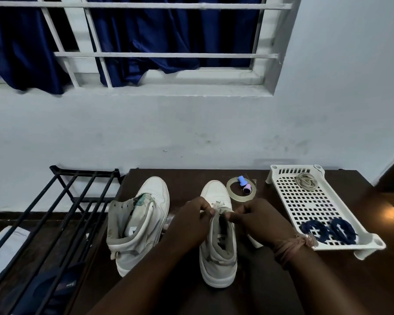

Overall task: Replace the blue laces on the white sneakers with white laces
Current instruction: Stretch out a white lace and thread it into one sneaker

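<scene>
while both hands' fingers (210,211) pinch white lace (217,209) | tape roll (241,189), tray (314,205) near sneaker (217,235)

A dark wooden tabletop (328,283) stands against a pale wall (191,128). Near its far edge lies a roll of clear tape (232,193), and a small blue and pink object (244,184) rests inside the ring. A white perforated tray (309,201) sits at the right edge. Beside the tabletop's left edge stands a black metal rack (62,214). Above, dark blue curtains (146,35) hang behind white window bars (168,55).
</scene>
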